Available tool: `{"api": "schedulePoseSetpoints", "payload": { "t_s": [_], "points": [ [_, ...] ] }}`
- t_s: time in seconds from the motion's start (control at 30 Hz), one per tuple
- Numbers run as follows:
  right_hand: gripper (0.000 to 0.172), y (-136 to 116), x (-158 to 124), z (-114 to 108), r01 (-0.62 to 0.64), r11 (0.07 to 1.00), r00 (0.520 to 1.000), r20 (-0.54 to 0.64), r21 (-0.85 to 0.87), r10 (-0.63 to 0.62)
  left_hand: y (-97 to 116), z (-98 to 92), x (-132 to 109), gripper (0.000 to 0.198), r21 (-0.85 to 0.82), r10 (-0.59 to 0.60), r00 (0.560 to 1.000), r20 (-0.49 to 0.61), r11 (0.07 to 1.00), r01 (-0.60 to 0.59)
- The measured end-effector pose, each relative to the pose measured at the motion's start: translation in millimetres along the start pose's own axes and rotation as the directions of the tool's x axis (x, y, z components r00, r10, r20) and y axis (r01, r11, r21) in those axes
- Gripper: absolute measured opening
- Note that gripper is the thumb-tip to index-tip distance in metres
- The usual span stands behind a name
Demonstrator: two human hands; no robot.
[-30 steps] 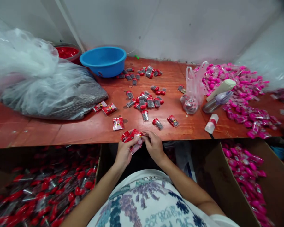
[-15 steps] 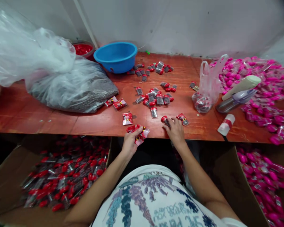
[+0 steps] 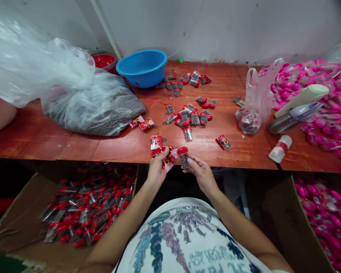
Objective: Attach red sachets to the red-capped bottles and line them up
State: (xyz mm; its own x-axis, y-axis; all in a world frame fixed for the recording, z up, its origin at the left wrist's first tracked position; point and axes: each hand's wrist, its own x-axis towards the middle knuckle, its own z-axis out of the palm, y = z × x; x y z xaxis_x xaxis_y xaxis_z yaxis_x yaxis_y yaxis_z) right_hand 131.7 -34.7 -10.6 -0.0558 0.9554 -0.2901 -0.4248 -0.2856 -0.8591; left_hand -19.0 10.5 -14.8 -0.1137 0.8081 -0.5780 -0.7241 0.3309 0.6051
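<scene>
My left hand is closed on several small red printed packets at the table's front edge. Close to them, my right hand grips a small clear jar with a red lid and dark contents, lid upward. One flat red packet lies just beyond the left hand. Another packet rests alone to the right. A standing jar is ahead of the hands, with a pile of similar red-lidded jars behind it.
A blue basin and a plastic bag of dark grains stand at back left. To the right are a tied clear bag, a bottle, a tape-wrapped white roll and pink packages. A carton of red-lidded jars sits below.
My right hand has lifted the jar off the table and brought it left, beside the packets in my left hand. The view has shifted slightly.
</scene>
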Motion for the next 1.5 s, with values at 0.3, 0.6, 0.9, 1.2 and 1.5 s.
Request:
{"api": "schedulePoseSetpoints", "payload": {
  "t_s": [0.3, 0.6, 0.9, 1.2, 1.5],
  "points": [
    [0.033, 3, 0, 2, -0.039, 0.999, 0.998, 0.045, 0.008, 0.039, 4, 7.5, -10, 0.025, -0.002, 0.087, 0.996, -0.036, 0.996, -0.087],
    [0.033, 5, 1, 1, 0.002, 1.0, 1.0, 0.027, -0.004, -0.002, 7, 10.8, -17, 0.028, 0.007, 0.116, 0.993, -0.013, 0.993, -0.116],
    [0.032, 2, -3, 0, -0.004, 1.0, 0.999, 0.034, 0.026, 0.003, 12, 10.3, -19, 0.033, 0.113, 0.242, 0.965, 0.096, 0.961, -0.253],
    [0.035, 1, -4, -2, -0.002, 0.998, 0.998, 0.057, -0.064, 0.005, 15, 9.4, -21, 0.042, 0.178, 0.277, 0.954, 0.119, 0.939, -0.295],
    [0.033, -2, -5, -8, 0.086, 0.977, 0.992, 0.109, -0.194, -0.066, 18, 11.1, -25, 0.048, 0.199, 0.259, 0.958, 0.126, 0.939, -0.28]
  ]
}}
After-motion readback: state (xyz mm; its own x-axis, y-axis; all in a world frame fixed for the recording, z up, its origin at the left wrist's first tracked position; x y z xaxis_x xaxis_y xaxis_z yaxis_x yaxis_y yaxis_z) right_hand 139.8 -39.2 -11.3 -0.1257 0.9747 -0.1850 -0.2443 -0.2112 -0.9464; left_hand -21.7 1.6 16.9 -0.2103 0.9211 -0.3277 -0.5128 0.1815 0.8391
